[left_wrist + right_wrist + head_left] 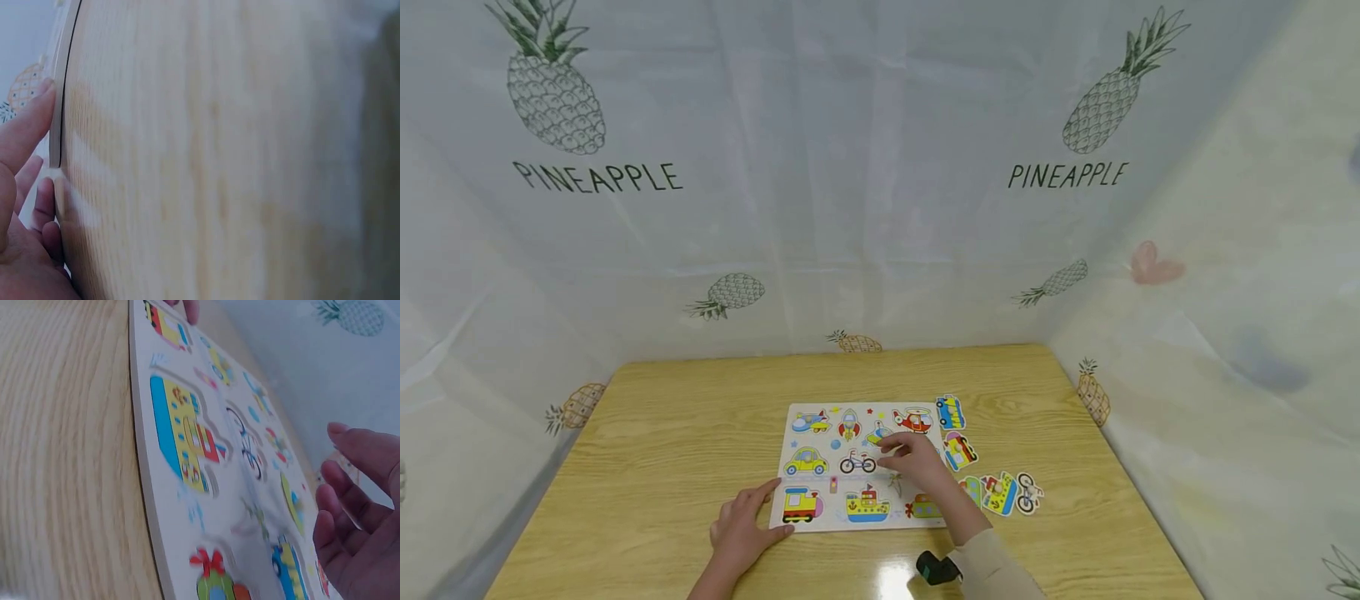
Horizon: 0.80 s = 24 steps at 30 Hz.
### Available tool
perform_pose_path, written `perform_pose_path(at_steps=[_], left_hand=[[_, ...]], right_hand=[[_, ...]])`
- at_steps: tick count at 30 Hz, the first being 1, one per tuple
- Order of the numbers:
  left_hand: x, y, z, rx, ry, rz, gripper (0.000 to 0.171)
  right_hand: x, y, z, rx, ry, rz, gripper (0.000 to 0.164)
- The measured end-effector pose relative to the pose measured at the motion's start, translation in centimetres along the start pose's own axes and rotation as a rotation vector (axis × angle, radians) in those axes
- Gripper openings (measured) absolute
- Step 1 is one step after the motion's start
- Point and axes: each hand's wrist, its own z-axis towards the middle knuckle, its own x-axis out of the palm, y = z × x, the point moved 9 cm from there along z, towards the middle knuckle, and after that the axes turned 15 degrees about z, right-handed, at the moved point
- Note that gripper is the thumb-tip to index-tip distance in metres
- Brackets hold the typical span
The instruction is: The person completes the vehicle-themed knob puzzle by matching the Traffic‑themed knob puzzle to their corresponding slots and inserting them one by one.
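A white wooden puzzle board point(827, 482) with vehicle pictures lies in the middle of the table. My left hand point(758, 502) rests flat at the board's front left corner, fingers straight against its edge point(57, 125). My right hand point(897, 454) hovers over the board's middle row beside the bicycle picture point(857, 462), fingers relaxed and holding nothing. In the right wrist view the right hand point(350, 506) floats just above the board point(178, 506), near the ship picture point(181, 434). Loose pieces lie right of the board: a bus point(950, 412), a ship point(1000, 492) and a bicycle point(1028, 492).
The wooden table point(670, 433) is walled on three sides by a white pineapple-print cloth point(880, 208). Another loose piece point(959, 451) lies close to the board's right edge. A black wrist camera point(936, 568) sits on my right sleeve.
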Motion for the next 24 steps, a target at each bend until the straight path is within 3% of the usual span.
perform_pose_path(at_steps=[9, 19, 24], left_hand=[[-0.1, -0.1, 0.0, -0.004, 0.016, -0.01, 0.085], [0.3, 0.1, 0.0, -0.014, 0.015, -0.008, 0.085], [0.1, 0.1, -0.1, -0.019, 0.022, -0.007, 0.084]], right_hand=[[-4.6, -1.5, -2.9, 0.03, -0.028, 0.008, 0.028], [-10.6, -2.6, -6.5, 0.088, -0.263, -0.001, 0.028], [-13.1, -2.9, -8.2, 0.089, -0.348, 0.045, 0.032]])
